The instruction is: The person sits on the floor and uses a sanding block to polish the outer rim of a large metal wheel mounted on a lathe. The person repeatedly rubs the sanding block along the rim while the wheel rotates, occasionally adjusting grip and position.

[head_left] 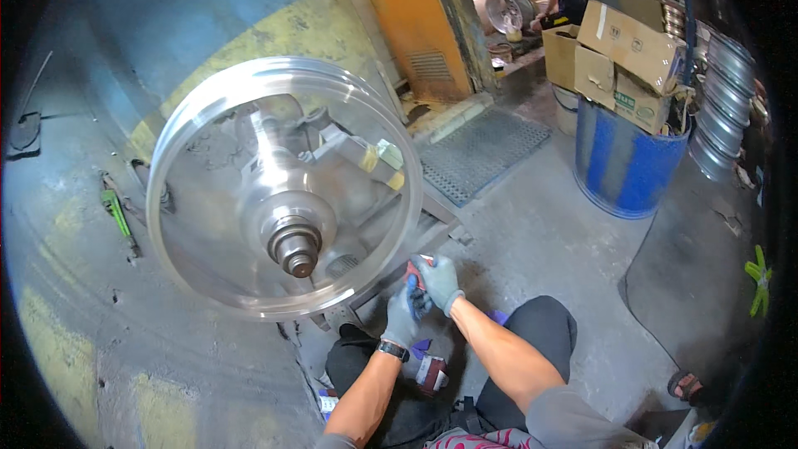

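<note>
Both hands gloved in grey, lower centre of the frame. Right hand (pixel 440 280): grip closed on a small red piece (pixel 415 272). Left hand (pixel 403 318): fingers curled up toward the same piece from below; whether they pinch or merely steady it I cannot tell, the gloves overlap. Red piece therefore sits at lower centre, just beside the lower right edge of the large metal wheel (pixel 287 199) that fills the left-centre; contact with the rim not confirmed. Step in hand, by my reading: adjusting the piece for work on the wheel's surface. Next move probably calls for a settled hold, light even pressure, and fingertips clear of the spokes. Wheel: silvery, bright, long highlights round the rim; the area between rim and hub smeared and see-through, which suggests spinning. Stepped spindle end (pixel 298 248) at its centre, duller, brownish steel. Red piece: compact, mostly covered by gloves, material too small to judge. Between the knees, a dark red and white block (pixel 431 374), a purple scrap (pixel 421 347) near it. Green wrench (pixel 116 213) at left; blue drum (pixel 628 166) with cardboard boxes (pixel 629 46), upper right.
</note>
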{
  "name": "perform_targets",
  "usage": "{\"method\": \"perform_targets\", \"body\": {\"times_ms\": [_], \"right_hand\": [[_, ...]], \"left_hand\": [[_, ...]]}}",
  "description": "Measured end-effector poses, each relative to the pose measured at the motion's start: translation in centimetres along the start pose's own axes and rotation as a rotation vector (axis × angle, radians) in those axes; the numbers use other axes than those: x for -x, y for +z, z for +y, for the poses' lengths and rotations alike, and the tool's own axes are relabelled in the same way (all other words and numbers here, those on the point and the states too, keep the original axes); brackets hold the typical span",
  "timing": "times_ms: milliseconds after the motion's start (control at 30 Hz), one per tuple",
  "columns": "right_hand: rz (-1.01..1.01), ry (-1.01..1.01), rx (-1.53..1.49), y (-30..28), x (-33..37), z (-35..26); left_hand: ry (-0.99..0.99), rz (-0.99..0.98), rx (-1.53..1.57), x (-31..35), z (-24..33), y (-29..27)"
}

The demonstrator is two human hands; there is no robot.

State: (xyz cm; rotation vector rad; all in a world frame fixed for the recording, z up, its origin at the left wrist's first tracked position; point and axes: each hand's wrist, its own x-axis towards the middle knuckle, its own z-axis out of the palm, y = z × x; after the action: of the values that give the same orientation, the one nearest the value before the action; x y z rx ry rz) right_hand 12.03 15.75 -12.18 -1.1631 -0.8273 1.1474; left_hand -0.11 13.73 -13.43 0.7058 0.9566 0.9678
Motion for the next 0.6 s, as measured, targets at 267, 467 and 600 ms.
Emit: {"method": "perform_targets", "body": {"times_ms": [267,467,600], "right_hand": [[-0.158,-0.269,-0.308,-0.4,3.4,-5.3],[-0.346,-0.136,-0.296,-2.1,3.7,-7.3],[-0.202,-0.209,-0.418,-2.7,2.8,-8.5]], "left_hand": [[0.160,-0.179,-0.004,3.7,3.2,1.8],[0.191,-0.250,-0.337,7.4,4.9,4.5],[0.310,-0.152,-0.765,12.3,5.6,4.8]]}}
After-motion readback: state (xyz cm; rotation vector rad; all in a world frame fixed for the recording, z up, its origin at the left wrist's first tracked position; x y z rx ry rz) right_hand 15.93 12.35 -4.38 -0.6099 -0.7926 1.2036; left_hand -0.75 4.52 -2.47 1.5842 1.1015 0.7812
